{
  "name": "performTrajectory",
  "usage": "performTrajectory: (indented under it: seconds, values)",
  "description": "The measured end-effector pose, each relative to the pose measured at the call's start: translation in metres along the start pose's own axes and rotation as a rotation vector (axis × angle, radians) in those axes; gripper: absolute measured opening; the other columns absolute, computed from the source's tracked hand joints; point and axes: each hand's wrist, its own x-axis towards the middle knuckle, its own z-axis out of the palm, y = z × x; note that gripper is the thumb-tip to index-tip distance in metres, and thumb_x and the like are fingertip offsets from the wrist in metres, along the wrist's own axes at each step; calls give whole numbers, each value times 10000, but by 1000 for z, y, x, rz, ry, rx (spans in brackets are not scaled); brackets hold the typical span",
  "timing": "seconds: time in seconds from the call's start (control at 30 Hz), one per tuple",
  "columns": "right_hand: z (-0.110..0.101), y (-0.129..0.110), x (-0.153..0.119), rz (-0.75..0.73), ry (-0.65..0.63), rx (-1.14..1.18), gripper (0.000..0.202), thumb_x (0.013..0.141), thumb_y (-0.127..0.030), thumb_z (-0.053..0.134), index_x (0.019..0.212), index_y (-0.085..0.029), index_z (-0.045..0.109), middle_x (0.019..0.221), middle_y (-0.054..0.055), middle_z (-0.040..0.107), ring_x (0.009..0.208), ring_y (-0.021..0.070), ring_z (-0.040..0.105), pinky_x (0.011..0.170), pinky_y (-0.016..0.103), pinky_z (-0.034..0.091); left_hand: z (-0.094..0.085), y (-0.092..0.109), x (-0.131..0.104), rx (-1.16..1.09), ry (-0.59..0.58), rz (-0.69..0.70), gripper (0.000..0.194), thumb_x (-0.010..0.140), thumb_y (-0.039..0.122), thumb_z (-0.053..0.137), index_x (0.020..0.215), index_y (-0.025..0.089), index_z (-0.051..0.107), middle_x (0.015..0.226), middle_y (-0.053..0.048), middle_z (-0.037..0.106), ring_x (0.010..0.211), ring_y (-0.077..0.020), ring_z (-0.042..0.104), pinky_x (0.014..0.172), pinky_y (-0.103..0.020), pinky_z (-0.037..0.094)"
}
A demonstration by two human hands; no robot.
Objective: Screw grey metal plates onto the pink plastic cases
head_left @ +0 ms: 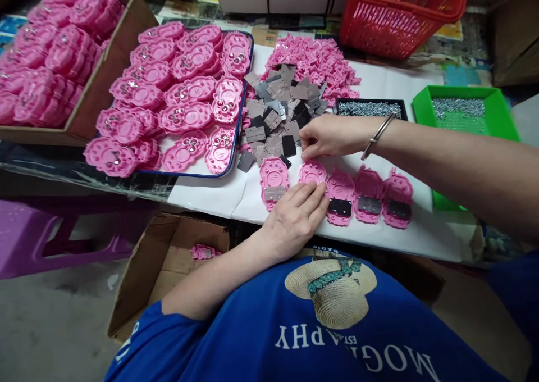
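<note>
My left hand point(293, 219) lies flat with its fingers stretched over the lower part of a pink plastic casing point(313, 170). My right hand point(326, 137) has thumb and fingers closed together at the top end of that casing, beside a heap of small metal plates point(273, 118); what it pinches, if anything, is hidden. To the left sits another pink casing with a grey plate point(274, 193) across it. On the right are several more casings in the row, among them one with a black plate point(339, 207) and one with a dark grey plate point(369, 204).
A tray point(244, 101) of pink casings stands left, beside a box point(95, 84) piled with more. Small pink parts point(314, 62) lie behind the plates. Screws fill a black tray point(404, 104) and a green bin point(501, 109). A red basket point(396, 31) stands behind.
</note>
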Motion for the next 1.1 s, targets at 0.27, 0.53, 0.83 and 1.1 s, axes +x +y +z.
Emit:
performTrajectory:
  seconds: [0.27,0.53,0.83,1.1]
  values:
    - [5,-3,-10,20,26,6,163,828,-267,704,788,-126,633,707,10,613,627,70,445,630,235,293,-1,1,4,72,60,6,245,978,117,474,1134,71,657,1244,-160,688,1151,-263,652,970,-428,577]
    - [10,3,-23,49,112,130,260,934,-370,559,851,-127,600,738,15,593,630,66,415,645,232,313,-1,3,6,63,46,-11,222,957,124,528,1129,85,663,1241,-148,688,1147,-259,644,967,-412,570]
    - [6,3,-46,144,183,409,251,871,-89,485,1073,-141,624,968,69,640,689,91,481,607,230,358,-27,-8,-17,99,112,-144,322,947,259,584,1240,127,601,1331,-171,639,1272,-301,581,1037,-492,513]
    - [19,-2,-43,30,172,466,274,900,-91,461,1086,-150,654,867,35,650,624,65,475,603,224,386,-29,-14,-41,100,95,-164,317,911,247,637,1197,111,626,1268,-173,672,1203,-304,619,997,-468,539]
